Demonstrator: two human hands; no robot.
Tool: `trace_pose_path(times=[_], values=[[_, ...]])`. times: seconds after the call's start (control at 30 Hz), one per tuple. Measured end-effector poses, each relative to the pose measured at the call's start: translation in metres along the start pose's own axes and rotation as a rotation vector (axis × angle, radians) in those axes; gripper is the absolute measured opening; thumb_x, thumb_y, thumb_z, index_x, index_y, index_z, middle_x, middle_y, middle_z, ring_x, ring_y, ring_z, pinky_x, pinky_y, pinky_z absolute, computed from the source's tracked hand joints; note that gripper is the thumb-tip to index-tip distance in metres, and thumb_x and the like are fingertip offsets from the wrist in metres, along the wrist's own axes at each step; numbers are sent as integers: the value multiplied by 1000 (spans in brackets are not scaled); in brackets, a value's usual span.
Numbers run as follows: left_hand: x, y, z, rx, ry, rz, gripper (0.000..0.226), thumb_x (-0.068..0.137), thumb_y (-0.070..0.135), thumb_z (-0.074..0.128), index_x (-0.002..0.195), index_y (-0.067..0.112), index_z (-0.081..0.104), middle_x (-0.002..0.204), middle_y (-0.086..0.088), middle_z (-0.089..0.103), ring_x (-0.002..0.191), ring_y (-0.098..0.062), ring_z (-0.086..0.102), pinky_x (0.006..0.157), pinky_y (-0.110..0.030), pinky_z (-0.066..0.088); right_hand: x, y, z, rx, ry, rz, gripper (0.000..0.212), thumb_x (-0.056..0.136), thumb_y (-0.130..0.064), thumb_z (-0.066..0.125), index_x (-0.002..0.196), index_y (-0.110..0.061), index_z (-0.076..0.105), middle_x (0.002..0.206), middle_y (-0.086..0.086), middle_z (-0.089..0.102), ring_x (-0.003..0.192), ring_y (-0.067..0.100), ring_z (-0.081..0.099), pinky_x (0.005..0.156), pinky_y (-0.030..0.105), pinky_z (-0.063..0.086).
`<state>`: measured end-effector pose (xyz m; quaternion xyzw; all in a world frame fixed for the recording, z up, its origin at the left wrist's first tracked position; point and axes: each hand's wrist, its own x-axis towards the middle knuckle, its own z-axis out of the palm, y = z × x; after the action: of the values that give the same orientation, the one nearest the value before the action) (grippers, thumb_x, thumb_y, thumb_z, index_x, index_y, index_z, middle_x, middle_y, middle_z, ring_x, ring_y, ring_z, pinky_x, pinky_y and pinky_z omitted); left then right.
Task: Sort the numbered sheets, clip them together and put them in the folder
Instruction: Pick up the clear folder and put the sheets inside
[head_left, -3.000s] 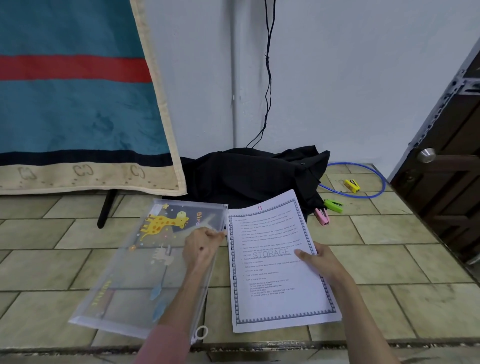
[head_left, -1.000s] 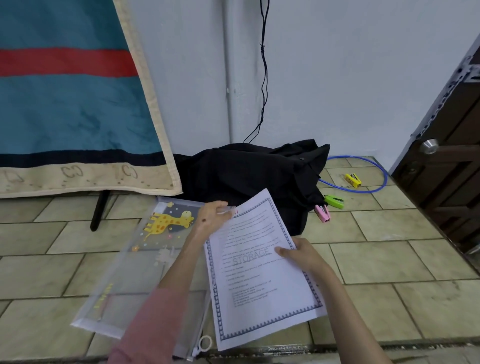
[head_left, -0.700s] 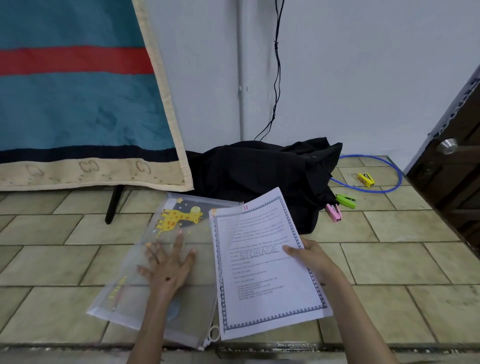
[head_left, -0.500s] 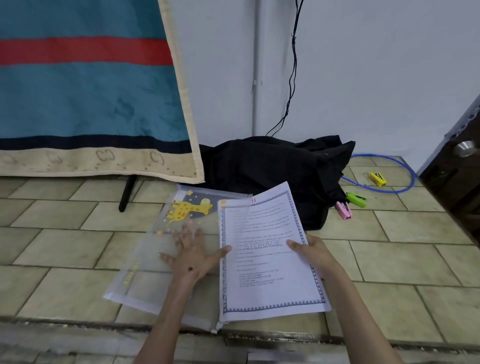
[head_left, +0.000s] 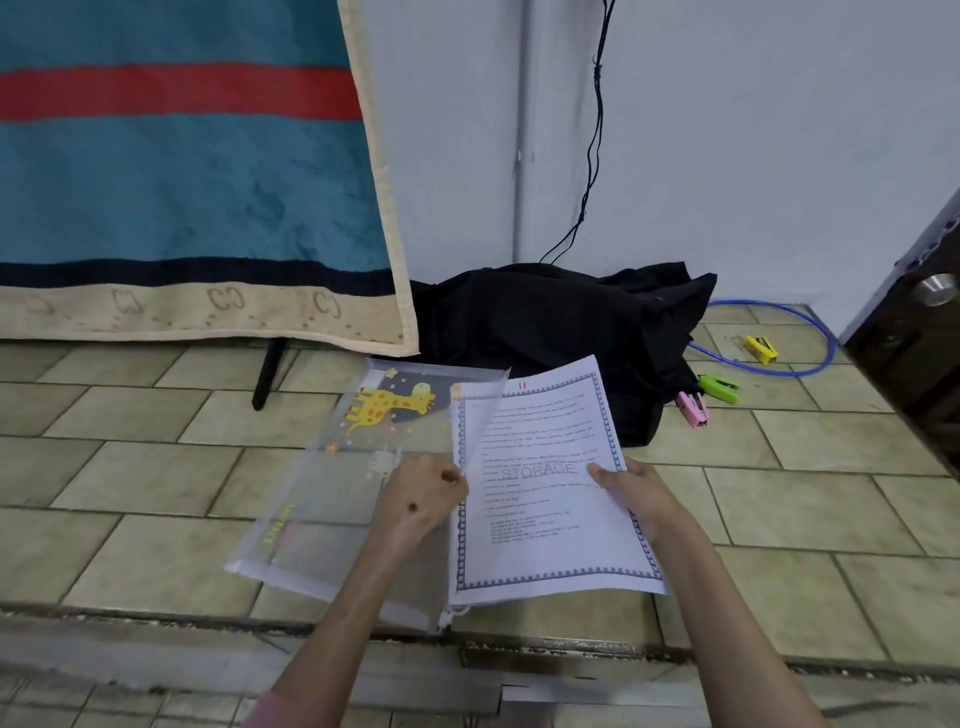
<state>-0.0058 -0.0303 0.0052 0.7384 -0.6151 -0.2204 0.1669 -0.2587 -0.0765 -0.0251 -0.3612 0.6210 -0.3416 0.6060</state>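
A clear plastic zip folder (head_left: 332, 483) with a yellow giraffe print lies on the tiled floor. My left hand (head_left: 421, 499) pinches the upper flap of its open right edge and lifts it. My right hand (head_left: 631, 491) grips a stack of white printed sheets (head_left: 550, 530) marked STORAGE, with a red number at the top. The stack's left edge sits under the lifted flap, in the folder's mouth. The rest of the sheets lies outside, to the right of the folder.
A black cloth heap (head_left: 561, 332) lies against the wall behind the sheets. Pink (head_left: 692, 409), green (head_left: 719, 388) and yellow (head_left: 760, 349) staplers lie near a blue cable loop (head_left: 810, 364). A hanging blanket (head_left: 182, 182) is at left, a dark door (head_left: 919, 353) at right.
My left hand went from lying flat on the folder to pinching its open edge and lifting the flap. The sheets' left edge has slid under that flap.
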Motion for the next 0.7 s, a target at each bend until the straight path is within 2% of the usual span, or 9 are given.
trace_pose_path(times=[0.07, 0.17, 0.27, 0.33, 0.43, 0.47, 0.57, 0.63, 0.7], values=[[2, -8, -8, -108, -58, -17, 20, 86, 18, 55, 82, 10, 74, 85, -7, 73, 84, -21, 69, 74, -28, 51, 1, -1, -2, -3, 2, 41, 28, 87, -14, 65, 111, 1, 65, 102, 17, 70, 89, 32, 68, 81, 42, 55], [3, -21, -15, -244, -139, -55, 16, 87, 12, 59, 91, 7, 74, 88, -6, 72, 86, -18, 67, 72, -25, 53, 0, -2, -3, 22, -9, 96, 29, 87, -14, 65, 111, 2, 63, 104, 18, 68, 93, 33, 66, 84, 42, 53], [1, -27, -16, -517, -201, -146, 15, 84, 4, 62, 79, 14, 71, 73, 1, 69, 76, -17, 66, 64, -25, 59, 1, 0, 0, 68, 11, 133, 32, 89, -14, 63, 116, 3, 60, 112, 20, 65, 101, 35, 63, 88, 43, 51], [-1, -26, -17, -610, -236, -201, 18, 78, 0, 65, 78, 17, 70, 74, -1, 68, 72, -16, 65, 61, -25, 58, 2, 2, 2, 90, 34, 144, 32, 89, -15, 62, 117, 3, 60, 114, 20, 65, 104, 35, 62, 88, 42, 51], [-8, -25, -20, -607, -276, -187, 27, 56, 10, 64, 81, 19, 70, 80, -3, 69, 73, -13, 64, 64, -27, 57, 1, 3, 3, 128, 65, 168, 30, 90, -15, 61, 115, 2, 60, 112, 20, 64, 103, 33, 62, 82, 38, 51], [-11, -24, -22, -609, -282, -172, 30, 54, 11, 63, 82, 20, 69, 80, -1, 70, 73, -11, 64, 61, -25, 56, 1, 4, 3, 134, 71, 170, 31, 90, -15, 62, 115, 2, 60, 112, 19, 65, 102, 33, 62, 82, 38, 51], [-15, -26, -26, -631, -281, -156, 28, 65, -1, 64, 84, 20, 68, 79, 7, 69, 70, -5, 64, 51, -19, 53, 2, 6, 3, 88, 80, 145, 37, 87, -18, 65, 118, 1, 61, 113, 18, 66, 103, 34, 63, 93, 47, 50], [-15, -26, -29, -627, -271, -171, 29, 75, -7, 60, 88, 17, 68, 80, 5, 69, 67, -3, 64, 50, -16, 51, -1, 8, 6, 68, 94, 127, 37, 87, -20, 66, 118, -1, 61, 113, 17, 67, 101, 34, 64, 94, 49, 50], [-15, -25, -28, -615, -271, -179, 29, 76, -7, 61, 91, 16, 69, 85, 1, 70, 67, -3, 65, 51, -16, 52, -4, 11, 10, 77, 115, 117, 35, 87, -20, 66, 117, -2, 62, 111, 16, 67, 99, 34, 64, 92, 49, 51]])
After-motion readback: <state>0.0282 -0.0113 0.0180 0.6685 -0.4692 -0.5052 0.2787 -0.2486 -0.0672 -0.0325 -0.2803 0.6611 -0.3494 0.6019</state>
